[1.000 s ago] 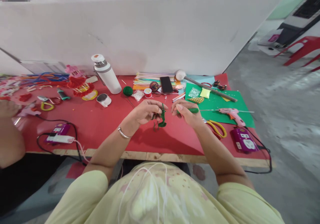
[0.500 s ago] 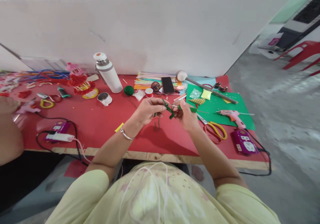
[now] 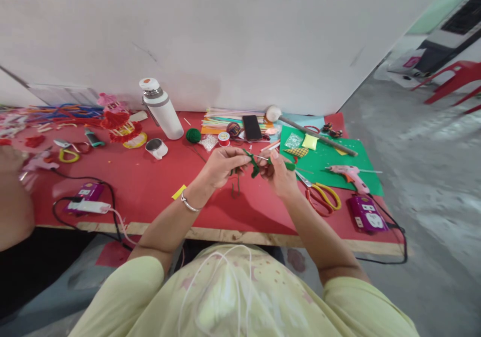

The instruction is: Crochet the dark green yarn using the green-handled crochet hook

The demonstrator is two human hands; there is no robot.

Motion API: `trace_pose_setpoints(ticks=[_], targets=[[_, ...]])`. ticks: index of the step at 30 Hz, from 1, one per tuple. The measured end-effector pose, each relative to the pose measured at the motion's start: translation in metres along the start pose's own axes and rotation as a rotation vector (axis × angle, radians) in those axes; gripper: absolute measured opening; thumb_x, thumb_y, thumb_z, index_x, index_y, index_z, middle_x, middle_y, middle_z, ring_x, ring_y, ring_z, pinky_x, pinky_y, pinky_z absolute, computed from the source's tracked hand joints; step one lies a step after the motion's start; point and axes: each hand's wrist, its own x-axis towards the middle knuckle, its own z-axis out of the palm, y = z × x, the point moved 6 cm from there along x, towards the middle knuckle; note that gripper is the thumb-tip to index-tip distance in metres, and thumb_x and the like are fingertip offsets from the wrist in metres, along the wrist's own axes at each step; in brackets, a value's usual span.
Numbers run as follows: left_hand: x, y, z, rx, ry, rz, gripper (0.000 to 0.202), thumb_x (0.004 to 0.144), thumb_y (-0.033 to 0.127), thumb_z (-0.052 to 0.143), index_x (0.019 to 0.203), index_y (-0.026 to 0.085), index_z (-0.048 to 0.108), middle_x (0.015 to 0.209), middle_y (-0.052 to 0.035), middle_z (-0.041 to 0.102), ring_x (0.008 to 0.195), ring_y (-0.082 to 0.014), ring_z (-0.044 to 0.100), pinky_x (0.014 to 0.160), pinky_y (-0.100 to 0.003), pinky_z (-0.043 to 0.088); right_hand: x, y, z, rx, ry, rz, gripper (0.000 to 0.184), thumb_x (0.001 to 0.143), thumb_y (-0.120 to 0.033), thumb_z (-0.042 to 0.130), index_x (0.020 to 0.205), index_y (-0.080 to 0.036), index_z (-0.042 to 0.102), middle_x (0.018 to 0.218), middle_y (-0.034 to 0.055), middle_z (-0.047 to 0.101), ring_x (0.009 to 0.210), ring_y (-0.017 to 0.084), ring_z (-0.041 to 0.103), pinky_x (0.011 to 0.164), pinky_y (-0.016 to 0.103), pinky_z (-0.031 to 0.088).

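Both hands are raised a little above the red table (image 3: 150, 191), close together at its middle. My left hand (image 3: 222, 165) is closed in a pinch on one end of a green pipe cleaner (image 3: 253, 165), whose twisted part sits between the two hands. A loose green tail hangs down below the left fingers. My right hand (image 3: 278, 172) is closed on the other end, which sticks out past the fingers to the right. A silver bangle is on my left wrist.
Yellow-handled scissors (image 3: 323, 195), a pink glue gun (image 3: 350, 173), a green paper sheet (image 3: 330, 162) and a purple power strip (image 3: 365, 214) lie to the right. A white bottle (image 3: 161, 110), green yarn ball (image 3: 193, 135), phone (image 3: 250, 127) and straws lie behind. Another person's arm (image 3: 13, 196) is at the left edge.
My right hand has moved left toward the left hand. The green pipe cleaner, which hung down a second ago, is now drawn up and twisted between the two hands.
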Motion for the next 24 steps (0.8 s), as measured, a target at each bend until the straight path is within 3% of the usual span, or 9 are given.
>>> trace_pose_setpoints(ticks=[10, 15, 20, 24], targets=[[-0.001, 0.000, 0.003, 0.017, -0.020, -0.021, 0.028, 0.069, 0.038, 0.089, 0.074, 0.016, 0.073, 0.063, 0.0004, 0.067, 0.051, -0.0084, 0.058, 0.049, -0.021, 0.044, -0.003, -0.002, -0.002, -0.019, -0.030, -0.078, 0.050, 0.085, -0.069, 0.071, 0.075, -0.021, 0.066, 0.077, 0.0001, 0.068, 0.054, 0.009, 0.056, 0.043, 0.021, 0.039], [0.001, 0.000, 0.004, 0.086, 0.002, 0.070, 0.026, 0.070, 0.036, 0.088, 0.073, 0.016, 0.073, 0.062, 0.0017, 0.065, 0.047, -0.0065, 0.054, 0.047, -0.020, 0.041, -0.005, 0.000, 0.002, 0.056, -0.017, -0.075, 0.049, 0.087, -0.070, 0.069, 0.082, -0.021, 0.067, 0.076, -0.0007, 0.066, 0.053, 0.008, 0.057, 0.041, 0.020, 0.038], [0.001, 0.006, -0.001, 0.207, 0.122, 0.251, 0.018, 0.074, 0.033, 0.083, 0.074, 0.016, 0.076, 0.059, 0.0031, 0.060, 0.047, -0.0048, 0.046, 0.045, -0.020, 0.034, -0.011, 0.001, 0.012, 0.000, -0.070, -0.072, 0.054, 0.090, -0.076, 0.060, 0.092, -0.022, 0.065, 0.087, 0.0018, 0.072, 0.059, 0.012, 0.067, 0.043, 0.020, 0.047], [0.000, 0.002, -0.001, 0.158, 0.120, 0.222, 0.017, 0.073, 0.032, 0.084, 0.073, 0.016, 0.077, 0.058, 0.0030, 0.060, 0.045, -0.0040, 0.043, 0.043, -0.020, 0.031, -0.011, -0.002, 0.016, -0.013, -0.110, -0.117, 0.054, 0.092, -0.076, 0.057, 0.090, -0.022, 0.064, 0.087, 0.0020, 0.072, 0.067, 0.013, 0.071, 0.049, 0.021, 0.053]])
